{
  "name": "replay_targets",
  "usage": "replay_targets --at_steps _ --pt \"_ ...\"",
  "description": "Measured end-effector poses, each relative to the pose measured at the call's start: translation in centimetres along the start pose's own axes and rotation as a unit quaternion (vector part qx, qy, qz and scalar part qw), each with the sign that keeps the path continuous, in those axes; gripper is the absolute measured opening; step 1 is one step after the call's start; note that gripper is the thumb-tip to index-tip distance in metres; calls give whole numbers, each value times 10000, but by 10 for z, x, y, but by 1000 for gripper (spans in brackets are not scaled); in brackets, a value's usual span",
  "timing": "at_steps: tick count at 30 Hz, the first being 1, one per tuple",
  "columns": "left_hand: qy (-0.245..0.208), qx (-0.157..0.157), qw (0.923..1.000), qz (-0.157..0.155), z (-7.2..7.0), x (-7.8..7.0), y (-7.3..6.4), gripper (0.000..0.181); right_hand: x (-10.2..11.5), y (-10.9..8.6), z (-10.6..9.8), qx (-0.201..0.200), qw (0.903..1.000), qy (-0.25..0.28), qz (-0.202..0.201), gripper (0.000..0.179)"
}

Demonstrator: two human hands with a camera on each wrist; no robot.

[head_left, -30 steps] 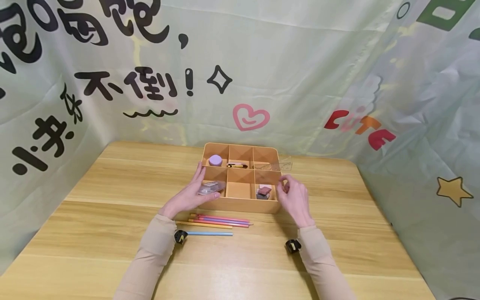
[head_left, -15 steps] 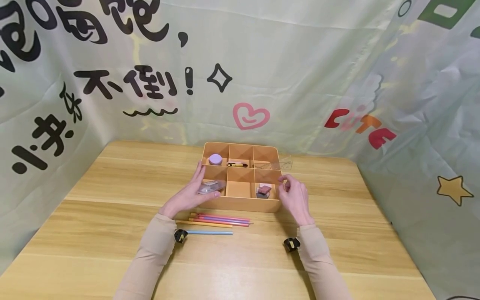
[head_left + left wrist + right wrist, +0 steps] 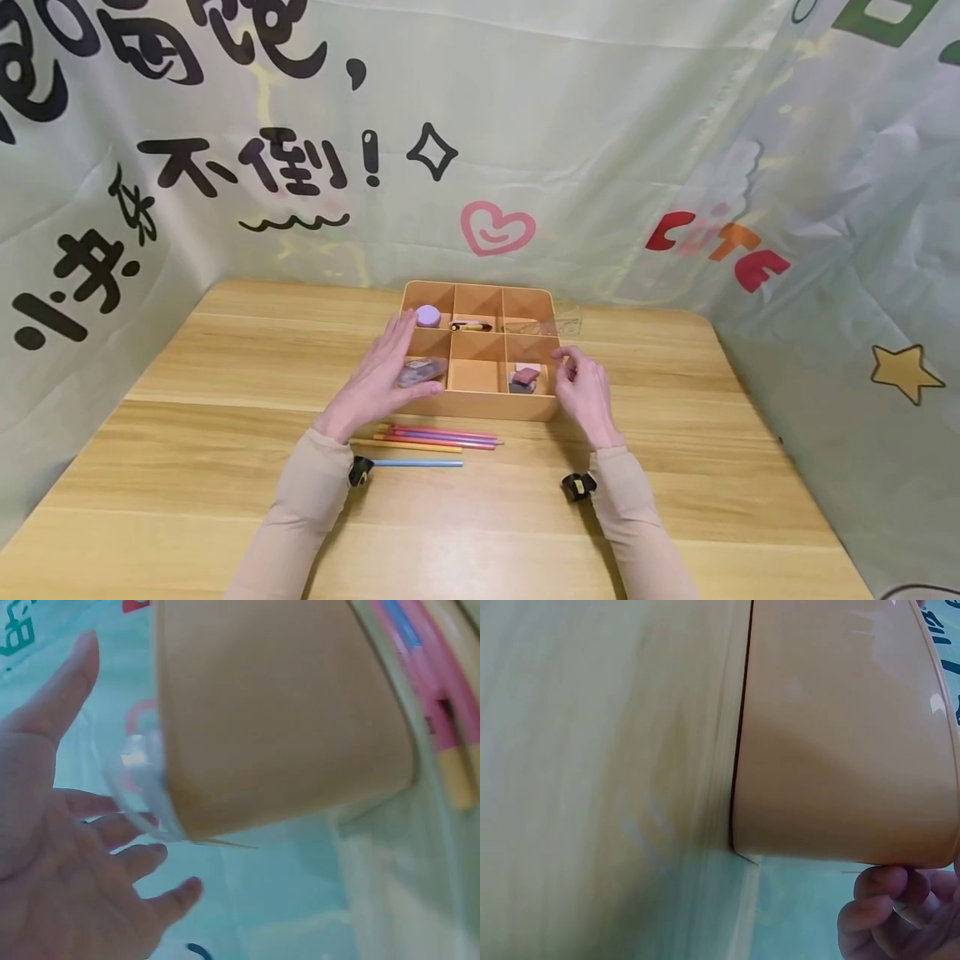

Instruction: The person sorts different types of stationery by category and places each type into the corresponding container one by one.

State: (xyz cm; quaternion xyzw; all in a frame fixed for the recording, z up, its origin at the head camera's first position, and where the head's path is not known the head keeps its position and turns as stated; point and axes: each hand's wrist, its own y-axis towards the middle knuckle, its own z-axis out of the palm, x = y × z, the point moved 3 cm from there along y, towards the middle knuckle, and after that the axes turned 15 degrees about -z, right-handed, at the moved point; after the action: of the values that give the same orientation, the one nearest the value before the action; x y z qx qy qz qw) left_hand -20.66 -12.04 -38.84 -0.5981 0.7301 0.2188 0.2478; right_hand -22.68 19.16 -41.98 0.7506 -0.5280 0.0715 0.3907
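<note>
Only head view shows compartments (image 3: 477, 377); left hand (image 3: 373, 385) splayed, empty; right (image 3: 588, 398) curled, grip unclear.

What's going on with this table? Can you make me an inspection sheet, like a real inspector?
Surface: wooden table with pale brown grain.
Job's things: tan box with six compartments; inside are a round purple item, a pen-like item, a clear packet and small blocks. A clear strip sticks out past its right side.
Clutter: loose pencils in front of the box; the blue one lies nearest the person.
Left hand: fingers spread at the box's left side.
Right hand: fingers curled at the box's right side; grip unclear.
Cables: thin dark line at the lower right corner, maybe a cable.
Surroundings: pale printed cloth behind and at both sides.
</note>
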Motion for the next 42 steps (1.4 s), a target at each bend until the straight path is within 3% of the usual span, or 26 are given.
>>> replay_targets --at_steps 3,8,12,16,22,25,27,30,33,42 --pt "232 -494 9970 544 -4 -9 -4 97 0 0 1 -25 9999 168 -15 24" --pt "607 -1045 9802 1570 -6 -23 -14 64 -1 1 0 -47 9998 188 -5 23" --pt "870 -1040 9721 1914 -7 -28 -25 41 0 1 0 -15 9999 170 2 23" --pt "1299 -654 9690 1998 -10 -29 -36 22 0 2 0 48 9998 198 -5 22" --pt "1319 654 9755 1637 -3 -21 -47 10 0 1 -1 63 9998 199 -1 22" --pt "1197 1316 9781 1076 3 -14 -50 12 -1 1 -1 75 9998 198 -18 22" --pt "1105 1592 9790 626 6 -8 -52 14 -1 0 -1 86 9997 216 -14 23" --pt "945 1760 9798 33 8 -1 -54 17 -2 0 0 105 9996 250 10 23" --pt "870 1790 9797 -250 10 6 -55 20 -1 -1 0 103 9996 250 13 22" --pt "850 1829 9781 -520 13 17 -53 27 -1 0 -1 118 9996 255 60 22"
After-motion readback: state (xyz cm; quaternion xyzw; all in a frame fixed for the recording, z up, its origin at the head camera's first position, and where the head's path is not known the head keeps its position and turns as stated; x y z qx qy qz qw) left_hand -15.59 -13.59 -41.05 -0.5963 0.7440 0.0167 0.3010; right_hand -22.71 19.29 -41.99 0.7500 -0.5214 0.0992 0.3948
